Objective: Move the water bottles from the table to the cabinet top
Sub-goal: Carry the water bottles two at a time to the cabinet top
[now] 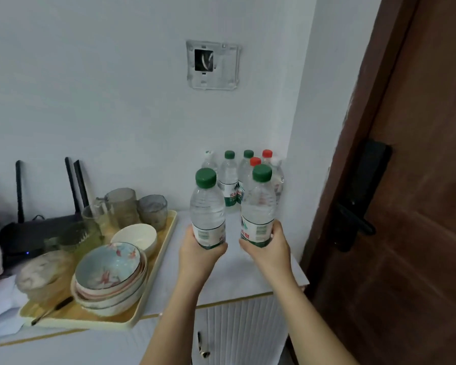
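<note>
Two green-capped bottles, upright, above the cabinet top (248, 270) near its right edge: left bottle (207, 209) in left hand (199, 252), right bottle (258, 206) in right hand (267, 248), fingers wrapped around the bases. Bottle cluster (244, 177) at back right corner. Tray (166, 241) of bowls along the left.

Clear glossy plastic bottles (229, 180) are gleaming at twelve o'clock; the smooth matt cabinet top (237, 275) is lying beside a dark wooden door (411, 180).
</note>
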`<state>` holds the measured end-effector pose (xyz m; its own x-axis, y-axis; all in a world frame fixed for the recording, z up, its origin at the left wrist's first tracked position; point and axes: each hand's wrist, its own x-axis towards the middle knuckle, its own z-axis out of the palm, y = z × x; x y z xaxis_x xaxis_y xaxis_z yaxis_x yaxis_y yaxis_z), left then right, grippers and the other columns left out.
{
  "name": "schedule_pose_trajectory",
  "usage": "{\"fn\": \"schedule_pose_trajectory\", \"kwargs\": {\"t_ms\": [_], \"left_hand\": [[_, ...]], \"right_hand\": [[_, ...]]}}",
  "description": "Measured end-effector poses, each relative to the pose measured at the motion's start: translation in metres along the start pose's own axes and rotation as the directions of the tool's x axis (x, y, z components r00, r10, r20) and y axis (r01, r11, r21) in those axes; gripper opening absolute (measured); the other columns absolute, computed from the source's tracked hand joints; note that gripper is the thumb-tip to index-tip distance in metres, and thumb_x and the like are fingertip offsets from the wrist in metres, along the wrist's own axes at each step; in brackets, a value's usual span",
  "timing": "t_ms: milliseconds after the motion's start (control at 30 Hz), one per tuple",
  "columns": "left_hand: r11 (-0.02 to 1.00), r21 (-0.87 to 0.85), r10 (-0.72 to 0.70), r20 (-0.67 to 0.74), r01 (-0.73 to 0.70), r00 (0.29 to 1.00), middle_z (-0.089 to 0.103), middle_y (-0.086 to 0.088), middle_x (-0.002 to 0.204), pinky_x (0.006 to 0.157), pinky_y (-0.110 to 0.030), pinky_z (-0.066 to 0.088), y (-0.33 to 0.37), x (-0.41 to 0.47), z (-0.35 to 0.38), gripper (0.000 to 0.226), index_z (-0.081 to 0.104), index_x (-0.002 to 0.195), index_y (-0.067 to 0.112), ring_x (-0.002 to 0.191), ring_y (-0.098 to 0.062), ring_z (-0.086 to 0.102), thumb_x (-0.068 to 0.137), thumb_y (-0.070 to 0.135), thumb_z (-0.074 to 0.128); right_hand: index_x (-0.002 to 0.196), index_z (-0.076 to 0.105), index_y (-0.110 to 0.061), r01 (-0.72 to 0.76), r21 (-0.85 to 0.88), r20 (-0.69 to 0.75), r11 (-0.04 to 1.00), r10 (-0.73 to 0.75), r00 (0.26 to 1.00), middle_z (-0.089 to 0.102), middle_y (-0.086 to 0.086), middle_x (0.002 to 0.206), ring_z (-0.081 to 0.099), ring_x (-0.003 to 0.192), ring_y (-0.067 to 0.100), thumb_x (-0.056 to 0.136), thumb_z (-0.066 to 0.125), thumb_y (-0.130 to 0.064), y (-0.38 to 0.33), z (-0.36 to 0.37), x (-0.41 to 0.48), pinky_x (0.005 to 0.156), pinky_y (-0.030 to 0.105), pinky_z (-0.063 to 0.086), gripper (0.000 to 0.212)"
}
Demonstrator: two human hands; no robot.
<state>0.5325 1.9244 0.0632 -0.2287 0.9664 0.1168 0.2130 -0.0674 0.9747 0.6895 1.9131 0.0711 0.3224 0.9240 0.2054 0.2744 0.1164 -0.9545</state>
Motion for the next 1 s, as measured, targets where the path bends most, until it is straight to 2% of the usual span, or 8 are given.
{"fn": "schedule_pose_trajectory", "kwargs": {"t_ms": [67, 133, 200, 533, 667, 767, 867, 1000], "left_hand": [[0.998, 0.036, -0.055, 0.031, 0.054, 0.998, 0.065, 0.003, 0.080, 0.065, -0.043, 0.058, -0.021, 0.025, 0.011, 0.044, 0.056, 0.095, 0.020, 0.073, -0.021, 0.062, 0.055, 0.030, 0.072], [0.994, 0.074, -0.082, 0.042, 0.079, 0.996, 0.063, 0.003, 0.076, 0.056, -0.032, 0.049, -0.037, 0.041, 0.019, 0.044, 0.055, 0.092, 0.016, 0.065, -0.018, 0.057, 0.054, 0.032, 0.070], [0.989, 0.101, -0.112, 0.041, 0.107, 0.993, 0.064, 0.004, 0.076, 0.055, -0.026, 0.044, -0.046, 0.051, 0.025, 0.043, 0.055, 0.091, 0.017, 0.065, -0.016, 0.057, 0.054, 0.033, 0.069], [0.966, 0.129, -0.227, 0.005, 0.225, 0.974, 0.069, 0.002, 0.083, 0.061, -0.028, 0.049, -0.073, 0.085, 0.046, 0.041, 0.056, 0.092, 0.024, 0.073, -0.017, 0.063, 0.055, 0.033, 0.071], [0.966, 0.130, -0.226, 0.002, 0.224, 0.974, 0.069, 0.005, 0.086, 0.062, -0.028, 0.049, -0.073, 0.092, 0.049, 0.040, 0.056, 0.095, 0.026, 0.080, -0.016, 0.065, 0.061, 0.024, 0.077], [0.971, 0.130, -0.207, 0.016, 0.203, 0.978, 0.067, 0.008, 0.092, 0.063, -0.024, 0.046, -0.070, 0.099, 0.052, 0.045, 0.053, 0.104, 0.024, 0.086, -0.013, 0.064, 0.067, 0.017, 0.079], [0.975, 0.160, -0.169, 0.060, 0.157, 0.984, 0.056, 0.017, 0.097, 0.069, -0.025, 0.043, -0.071, 0.102, 0.052, 0.059, 0.042, 0.116, 0.021, 0.091, -0.011, 0.058, 0.072, 0.013, 0.082], [0.963, 0.254, -0.104, 0.059, 0.086, 0.993, 0.054, 0.007, 0.105, 0.071, -0.014, 0.041, -0.078, 0.108, 0.051, 0.059, 0.046, 0.112, 0.018, 0.097, -0.009, 0.054, 0.069, 0.013, 0.086]], "right_hand": [[0.103, 0.050, -0.035, -0.032, -0.019, 0.002, 0.999, 0.032, 0.999, 0.066, -0.014, 0.098, 0.064, 0.090, 0.006, 0.066, 0.088, -0.014, 0.015, 0.010, 0.016, 0.065, 0.006, 0.044, 0.057], [0.105, 0.050, -0.032, -0.065, -0.044, 0.009, 0.997, 0.065, 0.998, 0.066, -0.014, 0.099, 0.063, 0.089, 0.006, 0.067, 0.087, -0.013, 0.029, 0.018, 0.028, 0.061, 0.002, 0.041, 0.056], [0.107, 0.052, -0.027, -0.089, -0.074, 0.015, 0.993, 0.090, 0.996, 0.066, -0.011, 0.100, 0.063, 0.090, 0.008, 0.067, 0.087, -0.015, 0.040, 0.026, 0.038, 0.061, 0.003, 0.041, 0.055], [0.103, 0.053, -0.026, -0.148, -0.123, 0.079, 0.981, 0.158, 0.984, 0.066, -0.013, 0.092, 0.066, 0.086, 0.010, 0.066, 0.088, -0.016, 0.076, 0.053, 0.085, 0.063, 0.013, 0.046, 0.051], [0.101, 0.053, -0.030, -0.133, -0.093, 0.094, 0.987, 0.142, 0.985, 0.066, -0.018, 0.090, 0.064, 0.083, 0.002, 0.066, 0.088, -0.016, 0.080, 0.056, 0.097, 0.062, 0.008, 0.045, 0.052], [0.103, 0.052, -0.033, -0.114, -0.081, 0.122, 0.990, 0.123, 0.985, 0.066, -0.017, 0.095, 0.066, 0.090, 0.006, 0.065, 0.089, -0.014, 0.085, 0.060, 0.109, 0.070, 0.013, 0.049, 0.056], [0.124, 0.046, -0.026, -0.070, -0.094, 0.153, 0.993, 0.084, 0.985, 0.065, -0.010, 0.112, 0.064, 0.103, 0.010, 0.062, 0.090, -0.012, 0.095, 0.061, 0.113, 0.086, 0.026, 0.051, 0.077], [0.123, 0.048, -0.026, -0.014, -0.119, 0.121, 0.993, 0.028, 0.992, 0.060, -0.004, 0.118, 0.063, 0.107, 0.015, 0.061, 0.091, -0.009, 0.111, 0.060, 0.111, 0.091, 0.033, 0.053, 0.077]]}}
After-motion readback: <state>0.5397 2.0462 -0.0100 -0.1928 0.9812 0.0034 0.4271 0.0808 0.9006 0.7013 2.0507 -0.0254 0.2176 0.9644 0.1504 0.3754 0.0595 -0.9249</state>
